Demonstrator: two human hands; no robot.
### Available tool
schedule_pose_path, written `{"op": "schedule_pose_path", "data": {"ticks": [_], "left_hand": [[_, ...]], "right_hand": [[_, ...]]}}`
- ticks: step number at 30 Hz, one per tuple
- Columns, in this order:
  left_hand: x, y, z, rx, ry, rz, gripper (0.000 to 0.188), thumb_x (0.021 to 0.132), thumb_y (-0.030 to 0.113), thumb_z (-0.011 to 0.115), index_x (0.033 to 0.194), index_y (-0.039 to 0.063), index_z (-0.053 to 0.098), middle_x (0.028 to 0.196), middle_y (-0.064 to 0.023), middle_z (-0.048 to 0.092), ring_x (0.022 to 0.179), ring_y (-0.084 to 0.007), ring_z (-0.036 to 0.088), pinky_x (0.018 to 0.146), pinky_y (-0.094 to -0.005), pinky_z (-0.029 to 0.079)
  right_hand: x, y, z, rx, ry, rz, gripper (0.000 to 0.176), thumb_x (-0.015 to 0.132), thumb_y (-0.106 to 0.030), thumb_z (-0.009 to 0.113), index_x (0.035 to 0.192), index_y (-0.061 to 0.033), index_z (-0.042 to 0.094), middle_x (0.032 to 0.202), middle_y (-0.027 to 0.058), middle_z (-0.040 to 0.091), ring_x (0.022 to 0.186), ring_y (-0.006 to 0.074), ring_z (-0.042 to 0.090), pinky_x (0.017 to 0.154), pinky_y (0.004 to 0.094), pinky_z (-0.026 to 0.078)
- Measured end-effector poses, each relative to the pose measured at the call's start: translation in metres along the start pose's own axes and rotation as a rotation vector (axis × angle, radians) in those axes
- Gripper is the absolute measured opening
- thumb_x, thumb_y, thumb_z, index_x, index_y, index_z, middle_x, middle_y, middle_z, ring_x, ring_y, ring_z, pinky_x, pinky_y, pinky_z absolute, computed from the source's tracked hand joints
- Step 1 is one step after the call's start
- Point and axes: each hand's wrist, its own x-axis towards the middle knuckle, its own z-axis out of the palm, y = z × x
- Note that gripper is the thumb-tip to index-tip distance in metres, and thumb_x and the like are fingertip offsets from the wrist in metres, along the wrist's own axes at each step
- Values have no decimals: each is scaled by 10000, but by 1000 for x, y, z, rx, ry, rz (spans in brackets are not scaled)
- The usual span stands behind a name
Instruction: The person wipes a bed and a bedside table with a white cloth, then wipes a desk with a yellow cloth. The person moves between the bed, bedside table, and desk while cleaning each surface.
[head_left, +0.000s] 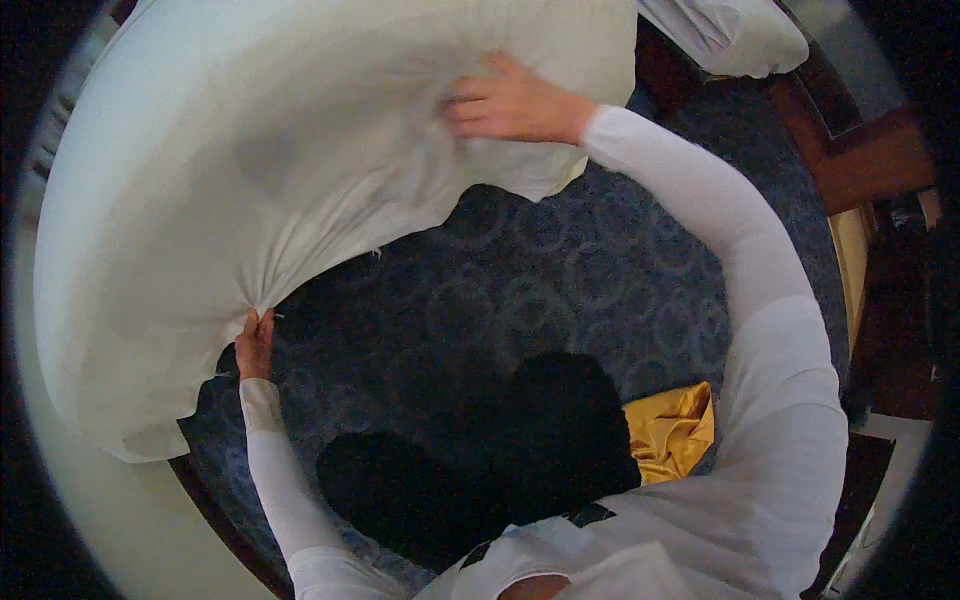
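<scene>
A white bed sheet (172, 247) covers the bed in front of me, its loose edge hanging over the side nearest me. My left hand (255, 345) pinches that hem at the lower left, and folds fan out from the fingers. Farther along the same side, my right hand (514, 105) lies on the sheet with thumb and fingers apart. Its fingertips are blurred against wrinkled cloth. Between the hands the edge droops in creases, with a loose thread below it.
Dark carpet (517, 277) with a ring pattern lies below the bed. A gold satiny cloth (671, 435) is on the floor by my knees. White bundled fabric (750, 37) sits at the upper right, near brown wooden furniture (874, 165). A pale wall (112, 517) runs along the left.
</scene>
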Motion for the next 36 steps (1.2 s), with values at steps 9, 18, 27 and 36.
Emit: {"op": "schedule_pose_path", "data": {"ticks": [9,18,27,36], "left_hand": [[-17,11,14,383,-132,-15,363,892,257,545,1087,-48,555,1018,-91,604,981,-179,566,855,-297,469],[-135,2,246,805,-1052,-566,934,732,441,676,1411,61,161,1343,-189,371,1145,-281,484,963,-401,381],[-160,-10,321,312,-753,-664,612,767,217,556,1303,-15,372,1239,-158,500,1093,-295,523,955,-397,408],[-243,60,401,630,-881,-454,547,756,112,606,1258,-2,419,1204,-134,519,1061,-245,537,911,-370,428]], "right_hand": [[-231,-65,-28,624,-347,1716,400,658,-24,531,1037,-108,631,967,71,645,862,292,608,771,360,487],[-157,-167,-149,1304,486,2131,441,715,-50,525,1155,-23,503,1036,98,596,902,215,596,800,342,495],[-157,-107,-31,956,566,1821,517,806,-387,603,1177,-30,543,1172,155,560,1082,266,534,909,355,416],[-192,-200,110,1321,899,1778,247,910,-259,485,864,-33,575,771,-3,540,715,81,448,620,270,400]]}}
